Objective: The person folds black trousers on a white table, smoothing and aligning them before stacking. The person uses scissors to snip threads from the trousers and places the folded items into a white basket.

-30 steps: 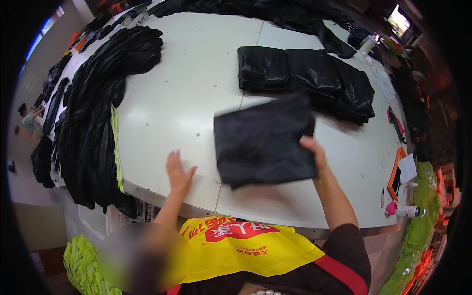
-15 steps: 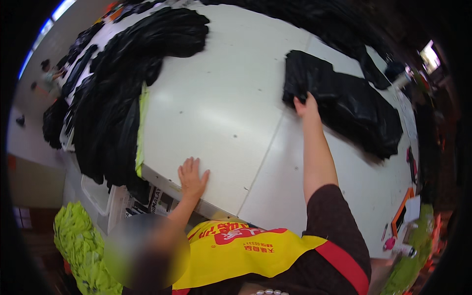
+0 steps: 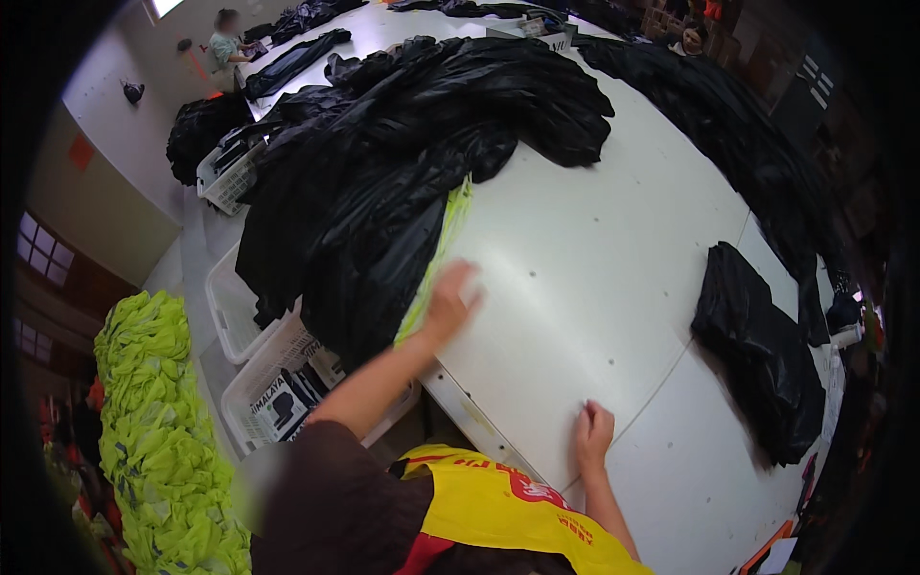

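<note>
My left hand [image 3: 452,305] is over the white tabletop [image 3: 575,287], slightly blurred, with its fingers apart and nothing seen in them. Right beside it runs the lime-green edge [image 3: 448,235] of a large heap of black garments [image 3: 383,172], which hangs over the table's left side. Nearer to me, my right hand [image 3: 594,436] is at the table with its fingers curled in, and no object shows in it. To the right of that hand, apart from it, lies a folded black garment bundle [image 3: 757,355].
White plastic baskets [image 3: 259,383] with packaging inside stand below the table's left edge. A tall lime-green garment pile [image 3: 153,431] is at the lower left. More black garments [image 3: 709,125] line the far edge. A person [image 3: 226,48] is at the far left, another at the far right.
My right hand has let go of the folded black bundle and drawn back toward me. My left hand has moved forward to the heap's lime edge. The view has swung left.
</note>
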The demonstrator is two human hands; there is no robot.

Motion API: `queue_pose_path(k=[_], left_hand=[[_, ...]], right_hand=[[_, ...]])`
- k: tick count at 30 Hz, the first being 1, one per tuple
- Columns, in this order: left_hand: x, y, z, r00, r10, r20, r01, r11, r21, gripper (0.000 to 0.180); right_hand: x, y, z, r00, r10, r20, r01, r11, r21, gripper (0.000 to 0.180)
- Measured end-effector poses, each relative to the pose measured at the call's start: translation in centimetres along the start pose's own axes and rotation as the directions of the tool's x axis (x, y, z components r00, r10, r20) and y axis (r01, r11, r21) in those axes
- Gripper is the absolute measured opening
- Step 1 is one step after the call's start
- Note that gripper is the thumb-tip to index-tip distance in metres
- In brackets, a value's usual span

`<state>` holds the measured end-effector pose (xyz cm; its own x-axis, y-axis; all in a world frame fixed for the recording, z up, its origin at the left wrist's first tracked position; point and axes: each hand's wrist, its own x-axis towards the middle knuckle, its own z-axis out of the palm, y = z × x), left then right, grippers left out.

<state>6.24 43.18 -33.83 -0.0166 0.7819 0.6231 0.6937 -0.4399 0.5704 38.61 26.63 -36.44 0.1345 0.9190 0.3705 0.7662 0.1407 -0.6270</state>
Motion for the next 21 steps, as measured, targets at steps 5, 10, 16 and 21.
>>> queue_pose_path(k=[5, 10, 16, 21], left_hand=[[20.5, -15.3, -13.5, 0.948, 0.087, -0.307, 0.159, 0.705, 0.691, 0.048], [27.8, -24.7, -17.5, 0.852, -0.501, -0.153, 0.477, 0.623, 0.62, 0.055], [26.2, -10.0, -13.8, 0.97, 0.241, 0.017, -0.241, 0.966, 0.092, 0.019], [13.8, 3.3, -10.7, 0.823, 0.499, 0.273, -0.366, 0.831, -0.419, 0.003]], right_hand=[[0.3, -2.9, 0.6, 0.994, -0.102, 0.038, 0.108, 0.975, -0.193, 0.013], [1.2, -4.4, 0.8, 0.996, -0.088, 0.021, 0.09, 0.963, -0.253, 0.013], [1.1, -4.9, 1.0, 0.998, -0.056, -0.006, 0.052, 0.964, -0.262, 0.013], [1.2, -2.9, 3.0, 0.993, 0.12, -0.006, -0.119, 0.984, -0.136, 0.013]])
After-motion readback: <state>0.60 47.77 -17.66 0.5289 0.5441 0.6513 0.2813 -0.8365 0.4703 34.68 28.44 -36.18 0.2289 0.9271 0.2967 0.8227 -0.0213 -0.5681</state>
